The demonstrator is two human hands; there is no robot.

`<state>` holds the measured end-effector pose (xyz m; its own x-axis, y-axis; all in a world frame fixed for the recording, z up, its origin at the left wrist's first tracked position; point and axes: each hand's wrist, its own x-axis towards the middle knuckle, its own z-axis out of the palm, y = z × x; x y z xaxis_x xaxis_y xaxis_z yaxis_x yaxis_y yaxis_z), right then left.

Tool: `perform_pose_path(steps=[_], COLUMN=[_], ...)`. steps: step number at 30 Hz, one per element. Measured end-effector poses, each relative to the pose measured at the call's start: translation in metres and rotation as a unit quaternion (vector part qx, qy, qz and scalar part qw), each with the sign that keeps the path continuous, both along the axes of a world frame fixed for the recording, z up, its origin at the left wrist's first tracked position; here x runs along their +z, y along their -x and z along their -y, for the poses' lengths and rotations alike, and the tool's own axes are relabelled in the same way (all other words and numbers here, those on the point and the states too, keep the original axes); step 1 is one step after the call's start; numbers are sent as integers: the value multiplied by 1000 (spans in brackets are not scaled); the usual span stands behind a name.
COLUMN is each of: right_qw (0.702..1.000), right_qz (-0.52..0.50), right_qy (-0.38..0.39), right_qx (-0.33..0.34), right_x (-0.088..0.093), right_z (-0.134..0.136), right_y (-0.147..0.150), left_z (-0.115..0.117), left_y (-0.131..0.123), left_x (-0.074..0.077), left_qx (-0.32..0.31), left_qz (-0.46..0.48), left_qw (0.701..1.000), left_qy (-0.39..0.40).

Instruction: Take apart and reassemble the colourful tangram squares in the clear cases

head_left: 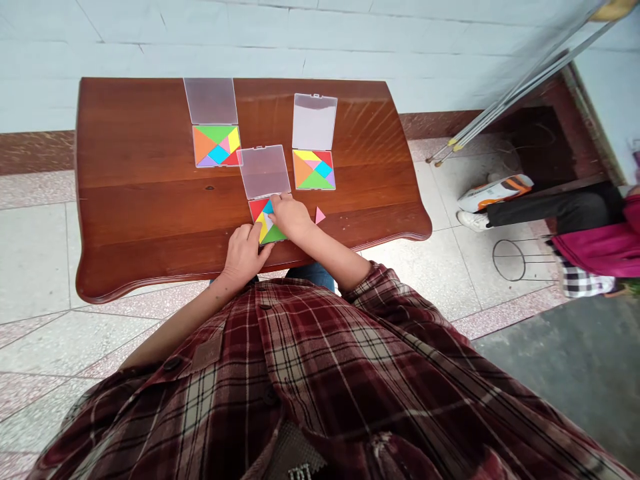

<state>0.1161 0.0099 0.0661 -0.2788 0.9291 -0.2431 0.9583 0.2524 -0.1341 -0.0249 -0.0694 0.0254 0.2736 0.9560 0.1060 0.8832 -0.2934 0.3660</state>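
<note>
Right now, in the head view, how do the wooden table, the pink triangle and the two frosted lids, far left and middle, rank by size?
Wooden table; then far-left lid and middle lid, too alike to rank; then pink triangle.

Polished reddish-brown wooden table; three open translucent plastic cases with multicoloured tangrams; one small pink triangular piece lying loose.

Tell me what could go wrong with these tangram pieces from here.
The loose pink triangle lies on the wooden table close to the right hand, so a careless sweep might knock it aside. The right fingers rest on the coloured pieces in the nearest clear case, and the left hand touches them too, so neighbouring pieces may shift.
</note>
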Motion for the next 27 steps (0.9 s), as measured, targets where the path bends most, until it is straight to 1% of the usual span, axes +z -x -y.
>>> perform_pose_path(steps=[6, 9, 12, 14, 16, 19, 21, 24, 25, 27], right_qw=[1000, 1000, 996, 987, 970, 941, 928, 930, 935, 945], right_qz=[3, -16, -74, -139, -206, -277, -304, -299, -285, -244], right_qy=[-15, -21, -31, -47, -62, -57, -42, -16, -18, -45], right_qx=[13, 0, -31, -68, -115, -186, -212, -212, -210, -212], right_x=[3, 2, 3, 4, 2, -10, -21, -30, -30, -25], right_z=[2, -2, -9, -14, -17, -17, -14, -6, -4, -1], right_y=[-1, -3, -13, -28, -51, -92, -115, -133, -135, -132], left_z=[0, 1, 1, 0, 0, 0, 0, 0, 0, 1], left_y=[0, 0, 0, 0, 1, 1, 1, 1, 1, 0], left_x=[-1, 0, -1, -2, -3, -2, -1, 1, 2, 2], left_qx=[-4, -4, -2, 0, -1, -4, -3, 1, 3, 6], left_qz=[6, 8, -2, -7, -6, -1, -2, -5, -5, -1], left_qw=[1000, 1000, 1000, 1000, 1000, 1000, 1000, 1000, 1000, 1000], left_qy=[0, -2, -7, -13, -16, -13, -13, -15, -14, -10])
